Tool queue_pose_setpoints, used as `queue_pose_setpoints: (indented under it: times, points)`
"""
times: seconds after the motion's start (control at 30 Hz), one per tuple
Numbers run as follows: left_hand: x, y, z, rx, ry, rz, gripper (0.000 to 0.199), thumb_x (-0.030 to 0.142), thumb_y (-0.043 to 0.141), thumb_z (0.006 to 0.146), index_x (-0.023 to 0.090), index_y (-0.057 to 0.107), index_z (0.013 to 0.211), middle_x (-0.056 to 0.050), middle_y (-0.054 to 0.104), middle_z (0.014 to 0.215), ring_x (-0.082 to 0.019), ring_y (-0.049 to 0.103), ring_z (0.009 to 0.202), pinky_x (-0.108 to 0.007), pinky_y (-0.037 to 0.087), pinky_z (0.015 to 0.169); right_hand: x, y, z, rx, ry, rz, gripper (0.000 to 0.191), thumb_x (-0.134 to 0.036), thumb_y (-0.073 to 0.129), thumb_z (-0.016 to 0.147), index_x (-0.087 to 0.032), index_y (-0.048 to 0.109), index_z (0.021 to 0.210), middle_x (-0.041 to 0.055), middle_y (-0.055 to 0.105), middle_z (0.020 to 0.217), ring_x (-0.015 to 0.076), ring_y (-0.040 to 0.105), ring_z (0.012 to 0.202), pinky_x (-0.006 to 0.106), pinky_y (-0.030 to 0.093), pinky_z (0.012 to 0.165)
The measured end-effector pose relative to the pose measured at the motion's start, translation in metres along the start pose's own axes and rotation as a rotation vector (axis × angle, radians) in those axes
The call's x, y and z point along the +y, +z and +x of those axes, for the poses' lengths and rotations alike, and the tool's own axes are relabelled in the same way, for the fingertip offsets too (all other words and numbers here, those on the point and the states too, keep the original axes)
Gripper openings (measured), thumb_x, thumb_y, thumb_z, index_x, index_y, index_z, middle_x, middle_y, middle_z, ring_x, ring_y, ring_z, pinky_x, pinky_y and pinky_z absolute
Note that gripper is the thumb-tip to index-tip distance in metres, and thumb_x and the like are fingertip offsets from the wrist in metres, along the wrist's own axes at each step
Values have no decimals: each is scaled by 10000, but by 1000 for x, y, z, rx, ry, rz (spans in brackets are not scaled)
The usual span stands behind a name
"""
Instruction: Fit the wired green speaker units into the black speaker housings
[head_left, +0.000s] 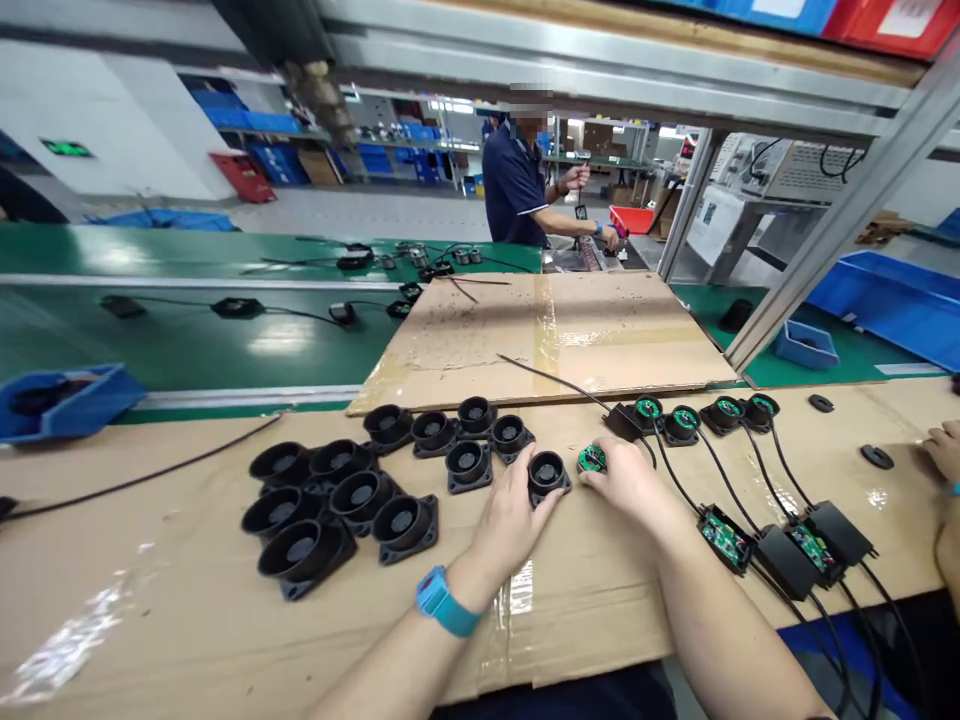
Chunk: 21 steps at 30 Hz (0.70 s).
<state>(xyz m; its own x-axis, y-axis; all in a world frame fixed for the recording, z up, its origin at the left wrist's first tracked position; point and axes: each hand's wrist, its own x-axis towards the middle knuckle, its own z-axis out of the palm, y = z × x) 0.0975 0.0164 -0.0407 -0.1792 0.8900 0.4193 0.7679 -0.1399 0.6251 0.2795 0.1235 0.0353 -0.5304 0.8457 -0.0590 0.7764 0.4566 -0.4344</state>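
Note:
My left hand [507,518], with a blue band at the wrist, is closed round a black round housing [548,474] with a square flange, held just above the cardboard. My right hand [628,482] pinches a small round green circuit board [591,459] beside that housing. Board and housing are apart. Behind my right hand lies a black box [624,421] with a cable. To the left stand several more black housings [362,497]. On the right, cables join several housings with green boards [682,422] to black boxes, some open with a green circuit board [724,537] inside.
Cardboard [187,600] covers the bench, and a raised cardboard sheet [600,350] lies ahead. Beyond is a green conveyor [180,350] with cabled parts. A metal post [832,220] rises at right. Another person's hand [943,450] is at the right edge; a co-worker [517,185] stands across.

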Motion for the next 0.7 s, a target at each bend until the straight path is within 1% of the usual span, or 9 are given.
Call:
queue_pose_setpoints:
  times: [0.07, 0.13, 0.27, 0.33, 0.43, 0.5, 0.57, 0.63, 0.7]
  points:
    - [2, -2, -7, -16, -5, -25, 734, 422, 628, 937, 155, 277, 1524, -218, 476, 1503, -327, 483, 1402, -525, 435, 1156, 1, 0, 1, 7, -28, 13, 235, -315, 752, 824, -167, 686, 995, 97, 717, 1026, 233, 660, 974, 302, 467, 840]
    - [4, -5, -7, -27, -39, -76, 740, 424, 656, 919, 149, 308, 1511, -212, 489, 1495, -322, 491, 1394, -517, 429, 1163, 1, 2, 5, 21, -35, 8, 264, -313, 753, 818, -161, 696, 1025, 100, 714, 1037, 233, 656, 979, 306, 470, 851]
    - [4, -9, 1, -48, -78, -198, 550, 359, 696, 898, 187, 477, 1372, -147, 585, 1396, -278, 554, 1323, -484, 435, 1158, 1, 10, 12, 69, -17, -12, 401, -257, 727, 810, -118, 673, 1182, 140, 717, 1118, 253, 666, 1040, 328, 481, 915]
    - [3, -8, 3, -30, -94, -229, 504, 326, 724, 875, 197, 513, 1315, -128, 621, 1336, -273, 587, 1273, -480, 462, 1128, 1, 12, 13, 87, -7, 11, 362, -251, 719, 801, -123, 697, 1139, 129, 734, 1065, 249, 684, 980, 332, 501, 889]
    - [2, -6, 4, 33, -128, -235, 512, 298, 762, 844, 199, 525, 1287, -121, 649, 1268, -281, 620, 1206, -489, 496, 1078, -4, 11, 6, 229, -18, 105, 324, -280, 727, 790, -145, 724, 1084, 103, 747, 991, 237, 690, 864, 348, 540, 823]
    - [1, -5, 3, 56, -123, -235, 524, 284, 780, 828, 205, 532, 1283, -120, 657, 1248, -288, 623, 1196, -498, 501, 1068, -12, 9, -5, 388, -82, 207, 402, -320, 716, 821, -150, 698, 1185, 108, 741, 1045, 232, 691, 847, 361, 566, 796]
    - [1, -5, 2, 62, -98, -241, 537, 274, 782, 827, 209, 527, 1295, -122, 654, 1252, -292, 617, 1205, -504, 500, 1071, -23, 8, -19, 475, -180, 306, 471, -347, 682, 874, -164, 641, 1306, 111, 731, 1104, 224, 700, 854, 362, 593, 782]
    - [1, -5, 0, 69, -65, -241, 537, 254, 759, 842, 208, 510, 1316, -129, 639, 1277, -292, 605, 1224, -511, 500, 1076, -33, 13, -30, 474, -289, 354, 468, -339, 659, 907, -180, 617, 1346, 110, 728, 1132, 228, 715, 896, 364, 613, 807]
    - [0, -3, -2, 88, -26, -229, 516, 203, 709, 863, 208, 494, 1331, -135, 617, 1310, -288, 588, 1252, -516, 498, 1086, -40, 24, -35, 470, -396, 341, 429, -304, 659, 908, -179, 636, 1318, 119, 725, 1166, 250, 719, 990, 386, 615, 885]
